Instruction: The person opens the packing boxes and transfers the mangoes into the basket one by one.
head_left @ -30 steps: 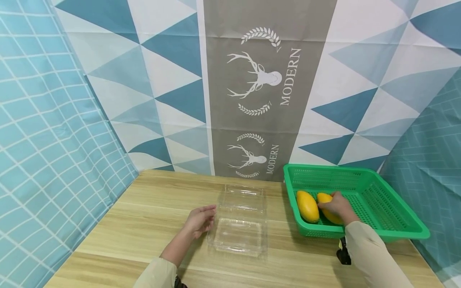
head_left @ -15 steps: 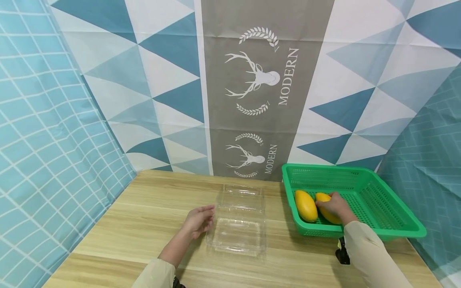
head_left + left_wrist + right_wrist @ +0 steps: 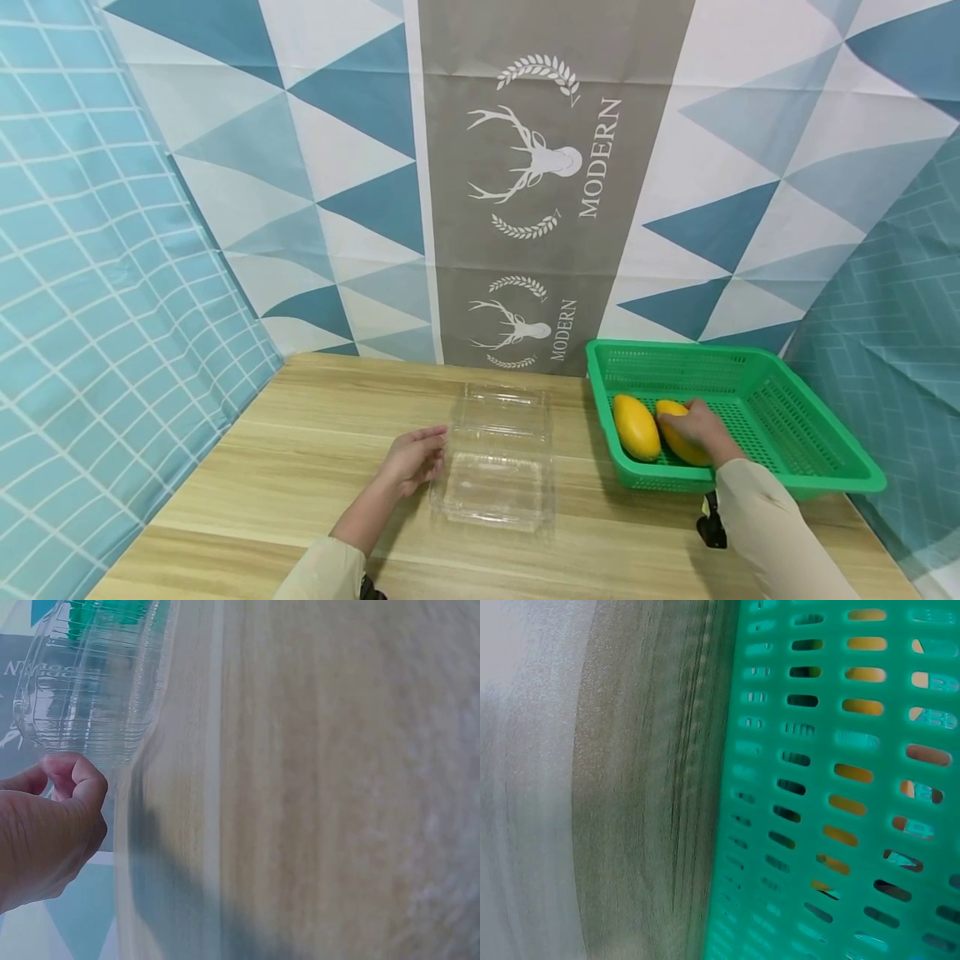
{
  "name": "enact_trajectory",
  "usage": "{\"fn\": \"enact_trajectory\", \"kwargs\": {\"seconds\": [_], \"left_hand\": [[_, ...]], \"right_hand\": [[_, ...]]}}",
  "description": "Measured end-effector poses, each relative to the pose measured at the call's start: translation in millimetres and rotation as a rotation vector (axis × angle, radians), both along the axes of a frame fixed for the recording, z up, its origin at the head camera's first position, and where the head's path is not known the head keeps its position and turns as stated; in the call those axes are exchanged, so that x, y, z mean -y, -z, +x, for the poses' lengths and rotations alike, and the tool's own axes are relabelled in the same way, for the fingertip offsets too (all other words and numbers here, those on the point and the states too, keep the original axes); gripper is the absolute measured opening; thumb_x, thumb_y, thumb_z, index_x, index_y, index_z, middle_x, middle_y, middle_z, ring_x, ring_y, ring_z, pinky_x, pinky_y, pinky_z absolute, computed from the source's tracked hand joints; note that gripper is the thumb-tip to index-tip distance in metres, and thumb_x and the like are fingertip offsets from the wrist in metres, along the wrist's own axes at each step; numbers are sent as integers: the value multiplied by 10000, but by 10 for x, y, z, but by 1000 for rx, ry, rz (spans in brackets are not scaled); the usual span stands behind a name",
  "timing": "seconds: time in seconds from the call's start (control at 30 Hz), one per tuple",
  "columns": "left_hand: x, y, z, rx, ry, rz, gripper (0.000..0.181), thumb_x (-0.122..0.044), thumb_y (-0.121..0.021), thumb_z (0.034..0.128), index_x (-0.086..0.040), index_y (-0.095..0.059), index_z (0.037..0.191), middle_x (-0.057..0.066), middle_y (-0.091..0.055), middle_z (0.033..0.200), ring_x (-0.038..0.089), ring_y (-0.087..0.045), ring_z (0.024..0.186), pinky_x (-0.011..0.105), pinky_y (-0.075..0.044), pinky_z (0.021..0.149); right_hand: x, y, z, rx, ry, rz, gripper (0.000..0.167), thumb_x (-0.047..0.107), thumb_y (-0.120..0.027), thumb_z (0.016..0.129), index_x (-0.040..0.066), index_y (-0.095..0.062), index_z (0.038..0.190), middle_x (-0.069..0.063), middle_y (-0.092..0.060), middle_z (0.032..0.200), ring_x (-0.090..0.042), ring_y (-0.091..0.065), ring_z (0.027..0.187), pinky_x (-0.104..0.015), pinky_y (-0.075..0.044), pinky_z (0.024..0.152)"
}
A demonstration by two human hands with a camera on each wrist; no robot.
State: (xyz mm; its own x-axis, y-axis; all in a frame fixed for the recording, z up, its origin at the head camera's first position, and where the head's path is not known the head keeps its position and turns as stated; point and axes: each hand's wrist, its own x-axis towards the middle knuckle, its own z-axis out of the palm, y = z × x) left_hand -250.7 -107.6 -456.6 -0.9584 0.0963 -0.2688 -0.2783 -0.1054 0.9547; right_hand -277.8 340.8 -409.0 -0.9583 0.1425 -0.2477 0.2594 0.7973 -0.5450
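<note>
A clear plastic clamshell box (image 3: 497, 492) lies unfolded on the table, its lid half toward the wall. At its left side my left hand (image 3: 415, 462) pinches the edge near the fold; the left wrist view shows the curled fingertips of this hand (image 3: 52, 832) at the rim of the box (image 3: 82, 697). My right hand (image 3: 703, 427) reaches into a green basket (image 3: 660, 478) and grips a yellow mango (image 3: 692, 452), partly covering it. Another mango (image 3: 636, 429) lies just left of it. In the right wrist view, the basket's slotted wall (image 3: 769, 772) hides the hand almost entirely.
The wooden table (image 3: 322, 433) meets a patterned cloth wall (image 3: 517, 208) at the back. Blue tiled cloth (image 3: 112, 333) hangs on the left and teal cloth (image 3: 892, 333) on the right. The basket stands at the table's back right corner.
The head view has shifted very slightly. Both hands stay in place, the left at the box and the right on the mango.
</note>
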Motion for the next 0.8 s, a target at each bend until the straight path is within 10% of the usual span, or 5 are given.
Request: {"fn": "enact_trajectory", "kwargs": {"seconds": [0.8], "left_hand": [[-8, 24, -12, 24, -22, 26, 421, -109, -576, 899, 48, -488, 1281, 8, -526, 848, 74, -480, 703, 148, -451, 585]], "right_hand": [[-24, -23, 9, -32, -39, 24, 768, 426, -364, 972, -230, -196, 1334, -410, -409, 1161, -301, -532, 797, -367, -475, 650]]}}
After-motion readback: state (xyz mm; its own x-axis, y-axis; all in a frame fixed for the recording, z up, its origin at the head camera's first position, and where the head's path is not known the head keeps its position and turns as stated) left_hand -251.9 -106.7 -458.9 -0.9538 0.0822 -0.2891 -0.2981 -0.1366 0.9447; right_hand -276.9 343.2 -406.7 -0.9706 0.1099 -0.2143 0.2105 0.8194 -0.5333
